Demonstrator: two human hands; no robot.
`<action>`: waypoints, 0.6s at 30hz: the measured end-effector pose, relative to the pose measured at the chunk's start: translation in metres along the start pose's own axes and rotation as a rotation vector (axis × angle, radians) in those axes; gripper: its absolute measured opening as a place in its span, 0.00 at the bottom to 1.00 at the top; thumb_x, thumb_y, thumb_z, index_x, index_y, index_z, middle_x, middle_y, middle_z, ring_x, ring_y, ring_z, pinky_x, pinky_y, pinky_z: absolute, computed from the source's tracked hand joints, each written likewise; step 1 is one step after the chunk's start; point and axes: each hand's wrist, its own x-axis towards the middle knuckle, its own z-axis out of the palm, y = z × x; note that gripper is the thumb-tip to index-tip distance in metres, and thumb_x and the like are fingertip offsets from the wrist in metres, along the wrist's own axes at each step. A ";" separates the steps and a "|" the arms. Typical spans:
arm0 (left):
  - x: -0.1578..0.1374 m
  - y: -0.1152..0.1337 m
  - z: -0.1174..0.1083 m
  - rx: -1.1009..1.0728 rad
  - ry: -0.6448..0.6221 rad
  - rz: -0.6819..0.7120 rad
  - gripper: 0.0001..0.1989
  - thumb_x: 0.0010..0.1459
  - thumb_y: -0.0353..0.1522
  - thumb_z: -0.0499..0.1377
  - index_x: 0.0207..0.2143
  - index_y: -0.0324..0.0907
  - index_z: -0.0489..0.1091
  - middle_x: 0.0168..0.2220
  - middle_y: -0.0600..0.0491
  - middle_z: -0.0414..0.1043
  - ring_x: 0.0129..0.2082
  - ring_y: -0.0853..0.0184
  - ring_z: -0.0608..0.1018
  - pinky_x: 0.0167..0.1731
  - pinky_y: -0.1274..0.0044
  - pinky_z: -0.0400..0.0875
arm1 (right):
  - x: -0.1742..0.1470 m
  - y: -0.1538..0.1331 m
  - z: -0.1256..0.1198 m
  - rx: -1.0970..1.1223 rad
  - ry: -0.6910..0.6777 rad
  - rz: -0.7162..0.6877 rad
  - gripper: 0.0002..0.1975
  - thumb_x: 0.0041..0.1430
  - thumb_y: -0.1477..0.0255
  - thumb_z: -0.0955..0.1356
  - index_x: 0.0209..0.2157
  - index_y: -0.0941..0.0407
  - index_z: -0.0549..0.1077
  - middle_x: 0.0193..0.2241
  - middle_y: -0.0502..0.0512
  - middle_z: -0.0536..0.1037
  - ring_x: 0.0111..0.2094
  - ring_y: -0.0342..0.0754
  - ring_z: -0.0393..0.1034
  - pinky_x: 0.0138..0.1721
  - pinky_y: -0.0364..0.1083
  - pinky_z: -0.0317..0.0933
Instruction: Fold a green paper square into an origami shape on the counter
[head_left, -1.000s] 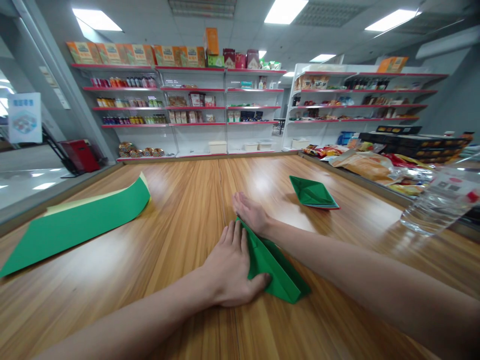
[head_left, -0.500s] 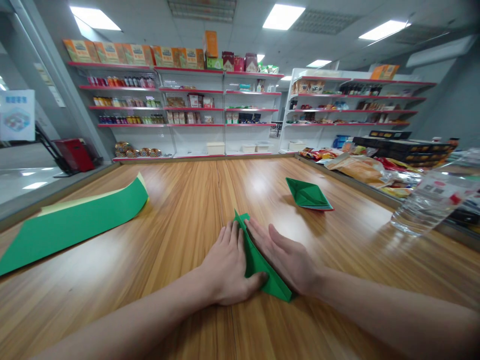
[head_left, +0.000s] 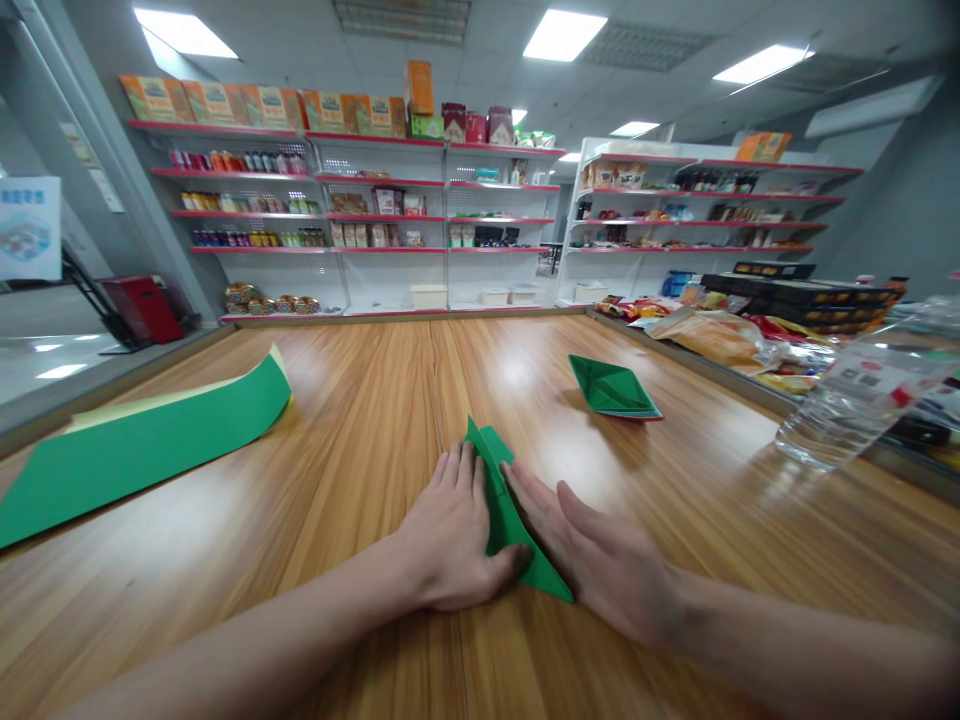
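Pinning folded green paper (head_left: 508,515) to the tabletop (head_left: 337,430), the left hand (head_left: 454,530) lies flat, fingers extended, as the right hand (head_left: 611,550) lines the paper's right edge, fingers straight, neither gripping what looks light, crease-prone, best held by its folds.

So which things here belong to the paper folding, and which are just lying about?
Belong to it:
folded green paper, under the left hand, with the right hand along its edge
green sheet, probably, as its colour matches
green folded shape, probably, likewise

Seemingly just lying about:
clear bottle
snack packets
black boxes
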 end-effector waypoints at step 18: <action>0.002 0.001 0.001 0.013 0.007 -0.043 0.51 0.54 0.58 0.40 0.63 0.22 0.40 0.65 0.30 0.35 0.64 0.44 0.40 0.61 0.58 0.42 | 0.147 -0.014 -0.019 -0.076 0.040 -0.151 0.33 0.64 0.54 0.55 0.62 0.63 0.51 0.65 0.57 0.47 0.66 0.46 0.33 0.65 0.49 0.27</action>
